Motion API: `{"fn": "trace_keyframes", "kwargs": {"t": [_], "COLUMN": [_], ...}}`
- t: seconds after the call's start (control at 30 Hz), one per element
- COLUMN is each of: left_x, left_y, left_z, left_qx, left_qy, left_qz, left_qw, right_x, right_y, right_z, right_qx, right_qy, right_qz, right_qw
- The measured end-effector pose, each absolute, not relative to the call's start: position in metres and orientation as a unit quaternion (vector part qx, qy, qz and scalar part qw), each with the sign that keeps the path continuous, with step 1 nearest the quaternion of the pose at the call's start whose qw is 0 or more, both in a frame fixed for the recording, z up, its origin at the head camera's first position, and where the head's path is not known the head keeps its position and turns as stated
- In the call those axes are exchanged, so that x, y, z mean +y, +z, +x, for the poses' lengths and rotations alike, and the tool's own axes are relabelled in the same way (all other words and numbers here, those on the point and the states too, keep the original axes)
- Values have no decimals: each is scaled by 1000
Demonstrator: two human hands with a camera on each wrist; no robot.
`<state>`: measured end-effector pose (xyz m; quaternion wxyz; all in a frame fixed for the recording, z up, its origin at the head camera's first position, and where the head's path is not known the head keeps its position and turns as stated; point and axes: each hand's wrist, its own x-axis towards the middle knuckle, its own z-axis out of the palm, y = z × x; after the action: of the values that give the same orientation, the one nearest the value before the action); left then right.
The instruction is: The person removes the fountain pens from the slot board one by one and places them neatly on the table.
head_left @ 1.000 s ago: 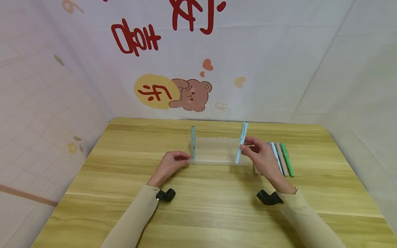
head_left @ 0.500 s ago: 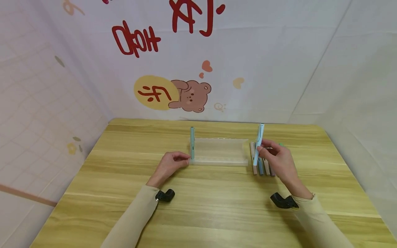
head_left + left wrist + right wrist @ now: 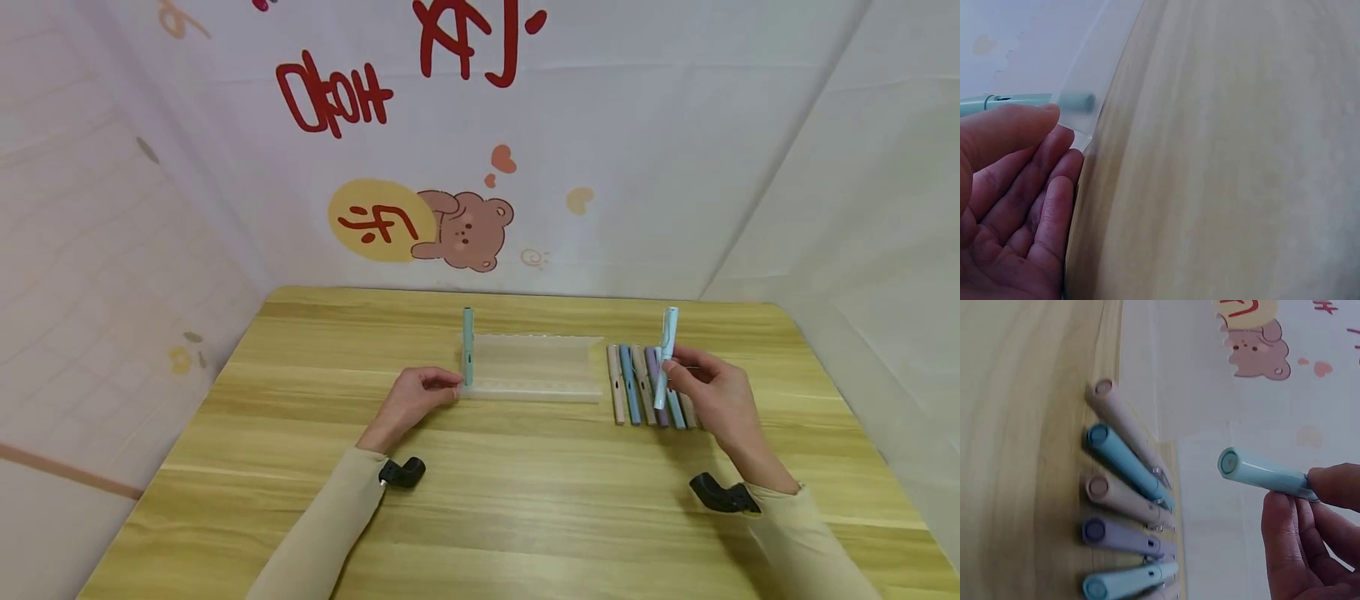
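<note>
My left hand (image 3: pixel 420 398) holds the left end of a clear plastic pen stand (image 3: pixel 534 395) between thumb and fingertips. A sage-green pen (image 3: pixel 468 346) stands upright in the stand at that end; in the left wrist view its lower end shows through the plastic. My right hand (image 3: pixel 716 400) pinches a light blue pen (image 3: pixel 666 358) between thumb and fingers. That pen is nearly upright, raised over a row of pens lying side by side. In the right wrist view, beige, blue, purple and light blue pens (image 3: pixel 1130 578) show in the row; my right hand hides part of it in the head view.
The row starts with a beige pen (image 3: pixel 616 385), just right of the stand. Both stand on a wooden table (image 3: pixel 480 508). A white printed cloth (image 3: pixel 645 158) hangs behind the table, with more cloth at both sides.
My right hand has moved right with the light blue pen, from the stand's right end to above the row of pens. The left hand keeps its place at the stand.
</note>
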<state>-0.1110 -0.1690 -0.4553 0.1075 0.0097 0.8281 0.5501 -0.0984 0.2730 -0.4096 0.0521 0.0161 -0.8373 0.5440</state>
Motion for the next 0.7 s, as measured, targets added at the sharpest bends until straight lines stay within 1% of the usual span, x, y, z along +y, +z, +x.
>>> {"fn": "trace_keyframes", "kwargs": {"t": [0.2,0.7], "left_x": [-162,-165], "left_y": [-464,-461], "left_z": [-134,-121], "left_qx": [830,829], "left_qy": [551,551], "left_qz": [7,7], "left_qw": [89,98], "right_x": [298,325], "right_y": [-417,-417], "right_z": [-129,-115], "right_qx": [-845,-856], "right_qy": [532,517], "right_qz": [19,1], "right_qw": [44,28]}}
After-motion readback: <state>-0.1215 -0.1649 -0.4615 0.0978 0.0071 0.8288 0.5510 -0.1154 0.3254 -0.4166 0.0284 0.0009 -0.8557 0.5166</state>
